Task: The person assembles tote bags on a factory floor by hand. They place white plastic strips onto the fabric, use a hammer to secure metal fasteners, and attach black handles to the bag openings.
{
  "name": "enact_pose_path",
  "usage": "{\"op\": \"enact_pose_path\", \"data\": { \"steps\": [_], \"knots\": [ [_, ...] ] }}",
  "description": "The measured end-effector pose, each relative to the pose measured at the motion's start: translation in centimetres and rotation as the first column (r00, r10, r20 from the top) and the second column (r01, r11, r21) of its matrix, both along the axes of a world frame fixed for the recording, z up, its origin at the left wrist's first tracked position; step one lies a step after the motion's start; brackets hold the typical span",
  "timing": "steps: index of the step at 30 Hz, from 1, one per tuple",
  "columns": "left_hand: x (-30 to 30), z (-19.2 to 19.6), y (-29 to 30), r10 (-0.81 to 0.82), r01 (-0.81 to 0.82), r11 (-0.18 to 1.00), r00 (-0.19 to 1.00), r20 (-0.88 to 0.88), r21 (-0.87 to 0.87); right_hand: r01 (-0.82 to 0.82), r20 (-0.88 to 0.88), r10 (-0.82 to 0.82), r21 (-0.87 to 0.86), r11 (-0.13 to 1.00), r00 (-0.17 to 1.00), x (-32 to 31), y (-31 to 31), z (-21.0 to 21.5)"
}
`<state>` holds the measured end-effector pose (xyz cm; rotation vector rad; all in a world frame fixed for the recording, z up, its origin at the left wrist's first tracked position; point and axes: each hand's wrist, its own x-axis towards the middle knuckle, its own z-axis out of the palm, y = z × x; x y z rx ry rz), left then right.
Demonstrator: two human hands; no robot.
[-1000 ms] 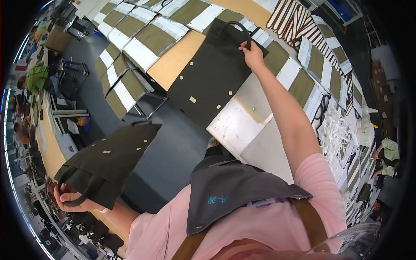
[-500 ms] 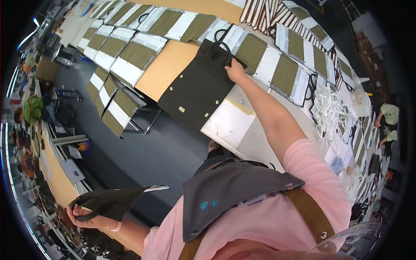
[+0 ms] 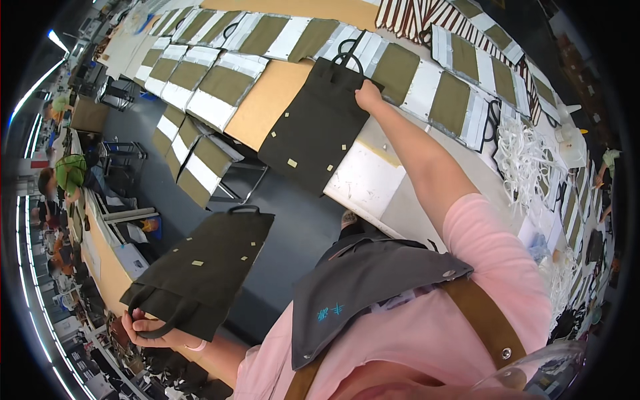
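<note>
My left hand (image 3: 143,330) is at the lower left, its fingers closed round a strap handle of a dark fabric bag panel (image 3: 200,260). That panel hangs spread out over the floor, with small pale yellow patches on it and another handle loop at its far end. My right hand (image 3: 368,97) reaches out to the far centre and pinches the upper right corner of a second dark bag panel (image 3: 307,127). This one lies over the table's edge, its lower part jutting past it. Handle loops stand at its far end, and it bears similar pale patches.
Olive and white panels (image 3: 393,73) with black loops cover much of the table (image 3: 370,177). A heap of white cords (image 3: 527,157) lies at the right, and striped strips (image 3: 427,23) at the far right. Other people sit at the left, one in green (image 3: 70,173).
The panel in my left hand has swung from folded and bunched to spread out, its patches now showing. My right hand keeps its hold on the other panel's corner.
</note>
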<state>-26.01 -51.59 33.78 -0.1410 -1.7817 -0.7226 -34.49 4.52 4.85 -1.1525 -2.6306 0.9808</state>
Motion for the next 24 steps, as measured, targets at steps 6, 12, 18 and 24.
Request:
{"op": "enact_pose_path", "data": {
  "steps": [6,12,18,24],
  "knots": [
    [-2.5,1.7,2.9,-0.409,0.407,0.908,0.913,0.002,-0.103,0.137,-0.327,-0.088,0.129,0.982,0.941,6.8,-5.5,0.2],
    [-6.7,7.9,8.4,-0.976,0.965,0.173,0.195,-0.097,0.199,-0.156,-0.294,-0.002,-0.512,0.845,0.956,17.9,-16.6,-3.0],
    [-7.3,15.0,16.5,-0.661,0.483,-0.721,-0.694,-0.285,0.496,-0.035,-0.018,-0.222,-0.997,-0.074,0.975,21.1,-20.3,1.0],
    [-10.1,20.3,25.3,-0.463,0.235,-0.797,-0.829,-0.313,0.556,-0.390,-0.238,-0.478,-0.887,-0.246,0.845,22.4,-17.9,5.0]
  ]
}}
